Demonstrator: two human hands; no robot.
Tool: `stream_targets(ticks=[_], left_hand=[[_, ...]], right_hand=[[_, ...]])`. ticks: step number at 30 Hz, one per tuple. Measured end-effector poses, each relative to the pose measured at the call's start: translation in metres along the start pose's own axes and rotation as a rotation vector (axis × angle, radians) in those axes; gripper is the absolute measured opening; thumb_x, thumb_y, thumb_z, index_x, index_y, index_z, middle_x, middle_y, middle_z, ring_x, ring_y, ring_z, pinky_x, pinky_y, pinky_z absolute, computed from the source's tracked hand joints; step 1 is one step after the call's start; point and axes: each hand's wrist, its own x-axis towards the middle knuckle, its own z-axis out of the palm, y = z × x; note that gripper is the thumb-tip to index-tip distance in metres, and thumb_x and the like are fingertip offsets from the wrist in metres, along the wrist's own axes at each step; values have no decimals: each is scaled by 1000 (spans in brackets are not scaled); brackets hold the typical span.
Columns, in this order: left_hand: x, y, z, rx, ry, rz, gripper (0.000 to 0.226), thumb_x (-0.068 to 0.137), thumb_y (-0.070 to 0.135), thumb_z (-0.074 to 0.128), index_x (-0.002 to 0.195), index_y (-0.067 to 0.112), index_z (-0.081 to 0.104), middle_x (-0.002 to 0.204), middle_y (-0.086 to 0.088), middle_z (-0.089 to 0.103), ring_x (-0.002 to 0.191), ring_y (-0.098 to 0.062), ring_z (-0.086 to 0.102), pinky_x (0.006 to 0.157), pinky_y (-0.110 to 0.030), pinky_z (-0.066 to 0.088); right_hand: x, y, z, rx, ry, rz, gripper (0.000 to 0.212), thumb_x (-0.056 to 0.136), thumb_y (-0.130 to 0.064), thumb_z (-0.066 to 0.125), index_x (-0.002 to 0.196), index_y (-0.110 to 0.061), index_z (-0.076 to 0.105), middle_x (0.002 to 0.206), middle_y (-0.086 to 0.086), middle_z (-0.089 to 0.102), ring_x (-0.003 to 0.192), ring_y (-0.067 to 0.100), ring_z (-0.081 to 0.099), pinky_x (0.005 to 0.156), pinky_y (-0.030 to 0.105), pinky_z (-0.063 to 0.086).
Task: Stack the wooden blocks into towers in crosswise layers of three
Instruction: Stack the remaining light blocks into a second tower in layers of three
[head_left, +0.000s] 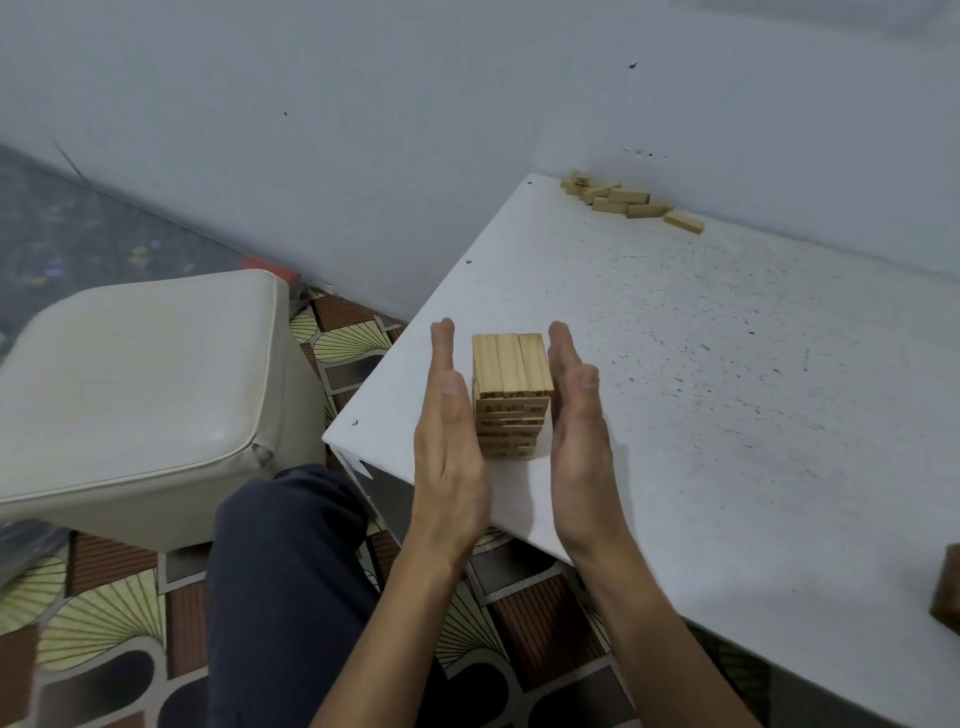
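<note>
The tower (511, 395) of wooden blocks stood by the near left corner of the white table (727, 364), its top layer three blocks side by side. A heap of loose blocks (628, 200) lay at the far edge against the wall. My left hand (449, 431) and right hand (576, 431) flanked the tower, flat on edge, fingers straight, palms inward, gripping nothing. Whether they touched it, I couldn't tell.

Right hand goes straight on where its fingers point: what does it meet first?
Likely the wall. The right hand runs alongside the tower, then over bare table; the loose blocks seem to lie right of that line.
</note>
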Motion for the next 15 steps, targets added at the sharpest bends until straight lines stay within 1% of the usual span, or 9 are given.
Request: stream_targets(ticks=[3, 5, 8, 12, 13, 15], left_hand=[[4, 3, -2, 28, -19, 34, 54, 105, 36, 14, 158, 23, 10, 164, 12, 14, 149, 4, 9, 122, -24, 11], [4, 5, 0, 53, -38, 39, 52, 107, 32, 14, 158, 22, 10, 164, 13, 12, 148, 6, 8, 121, -20, 10], [1, 7, 3, 90, -55, 47, 48, 110, 18, 16, 158, 19, 9, 165, 11, 12, 147, 8, 8, 118, -11, 10], [0, 7, 5, 94, -67, 45, 48, 110, 16, 17, 157, 19, 9, 165, 8, 12, 147, 8, 8, 114, -5, 11], [0, 8, 5, 86, -70, 42, 48, 110, 18, 16, 157, 20, 9, 165, 9, 12, 147, 9, 8, 113, -5, 11], [0, 8, 5, 85, -70, 40, 49, 109, 20, 16, 157, 20, 9, 165, 9, 11, 147, 9, 7, 113, -4, 10]], right_hand=[[5, -4, -1, -22, -10, -21, 76, 91, -69, 19, 157, -31, 15, 161, -25, 16, 145, -10, 13, 125, 32, 12], [5, -5, -1, -38, -27, -20, 78, 90, -72, 19, 157, -32, 13, 161, -25, 15, 146, -10, 12, 125, 32, 12], [3, -5, 0, -39, -48, -21, 75, 90, -68, 17, 157, -33, 12, 161, -25, 14, 145, -12, 11, 123, 25, 13], [1, -5, 2, -20, -75, -20, 74, 90, -65, 18, 157, -34, 11, 160, -26, 14, 144, -13, 13, 116, 12, 19], [1, -4, 3, -15, -79, -20, 74, 90, -65, 18, 157, -34, 11, 160, -27, 14, 144, -13, 13, 115, 11, 20], [0, -2, 3, -19, -85, -34, 73, 91, -64, 18, 157, -32, 11, 161, -25, 13, 144, -12, 13, 118, 14, 19]])
